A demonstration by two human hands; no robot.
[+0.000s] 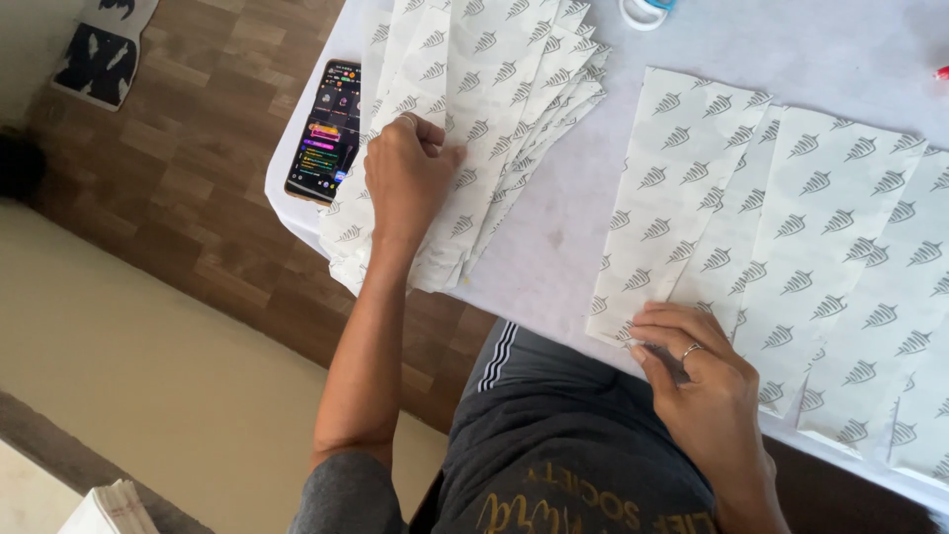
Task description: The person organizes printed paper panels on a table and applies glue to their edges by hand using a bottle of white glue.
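Observation:
My left hand (pixel 407 178) rests, fingers curled, on a fanned stack of white paper sheets (pixel 494 119) printed with grey leaf marks, pinching the top sheet near its left side. My right hand (pixel 697 381), with a ring on one finger, presses on the near corner of a row of overlapping printed sheets (pixel 791 247) laid out on the right of the white table (pixel 563 218). Its fingertips pinch the edge of the leftmost sheet (pixel 662 198).
A smartphone (pixel 326 133) with a lit screen lies at the table's left edge beside the stack. Scissor handles (pixel 643 12) show at the far edge. A small red thing (pixel 941 72) sits far right. Brown wood floor and a beige surface lie to the left.

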